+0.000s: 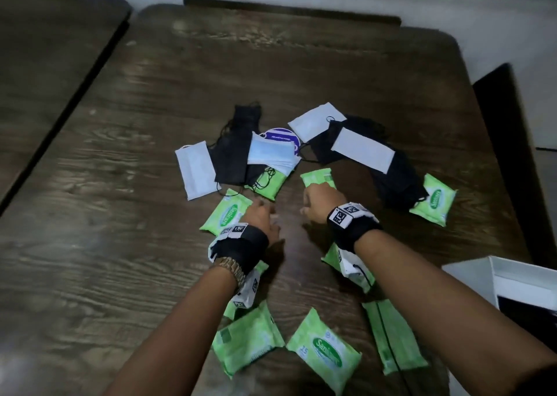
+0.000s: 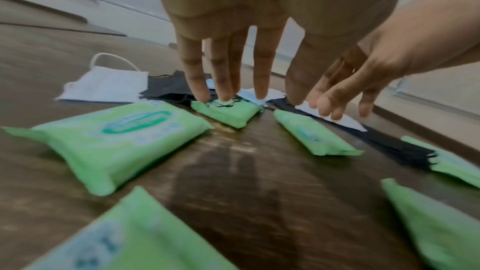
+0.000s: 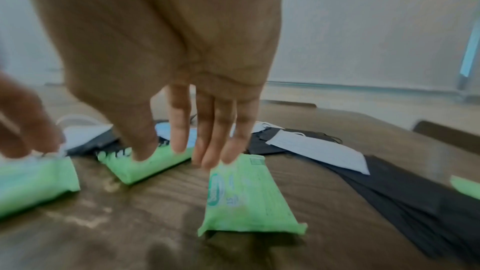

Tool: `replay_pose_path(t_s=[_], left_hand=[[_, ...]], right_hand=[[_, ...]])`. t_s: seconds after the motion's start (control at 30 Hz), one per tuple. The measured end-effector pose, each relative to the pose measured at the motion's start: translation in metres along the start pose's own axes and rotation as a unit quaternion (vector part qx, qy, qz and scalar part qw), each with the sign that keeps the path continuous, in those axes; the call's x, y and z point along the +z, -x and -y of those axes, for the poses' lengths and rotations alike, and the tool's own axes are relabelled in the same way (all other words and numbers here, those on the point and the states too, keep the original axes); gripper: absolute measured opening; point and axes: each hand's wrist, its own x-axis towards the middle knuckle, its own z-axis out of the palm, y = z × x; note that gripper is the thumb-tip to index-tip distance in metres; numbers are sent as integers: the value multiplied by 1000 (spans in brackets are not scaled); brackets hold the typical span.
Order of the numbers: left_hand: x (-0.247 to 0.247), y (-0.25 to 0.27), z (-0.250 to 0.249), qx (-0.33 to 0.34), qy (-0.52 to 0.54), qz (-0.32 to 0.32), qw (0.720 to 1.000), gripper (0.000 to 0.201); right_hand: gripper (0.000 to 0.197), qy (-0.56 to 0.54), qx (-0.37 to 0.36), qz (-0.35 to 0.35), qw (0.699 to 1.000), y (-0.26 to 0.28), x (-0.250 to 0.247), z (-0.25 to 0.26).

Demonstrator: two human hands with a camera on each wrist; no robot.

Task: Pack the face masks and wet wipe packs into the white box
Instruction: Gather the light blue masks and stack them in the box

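Both hands reach over the dark wood-grain table [image 1: 120, 160] with fingers extended and relaxed, grasping nothing. The left hand [image 1: 261, 218] hovers beside a soft green wet wipe pack [image 1: 226, 211]; the right hand [image 1: 322, 203] has its fingertips [image 3: 207, 159] at the far end of another green pack [image 3: 244, 196], contact unclear. Black, white and pale blue pleated face masks [image 1: 271, 151] lie scattered beyond the hands, and more green packs lie nearer the person. The white cardboard box [image 1: 512, 278] stands at the right table edge.
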Motion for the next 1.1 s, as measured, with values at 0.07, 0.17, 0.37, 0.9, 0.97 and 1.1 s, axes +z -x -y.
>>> replay_pose_path(t_s=[0.07,0.17,0.37,0.9,0.97,1.1], left_hand=[[-4,-15,24,-17,-14,-28,999,45],[-14,-34,53,-52,-27,-64,996,52],[-16,-59,91,-33,48,-75,995,51],[13,-22,66,-19,61,-157,985,55],[10,-16,53,27,185,-193,963,53],[23,-12,6,-120,621,19,774,46]], right_hand=[[31,23,-34,-76,996,-28,4,12],[45,20,-70,-143,987,-72,5,26],[86,99,-96,-61,989,-132,1,36],[23,99,-64,-153,981,-133,8,26],[15,105,-62,-188,975,-114,4,29],[11,117,-53,-233,964,-59,15,33]])
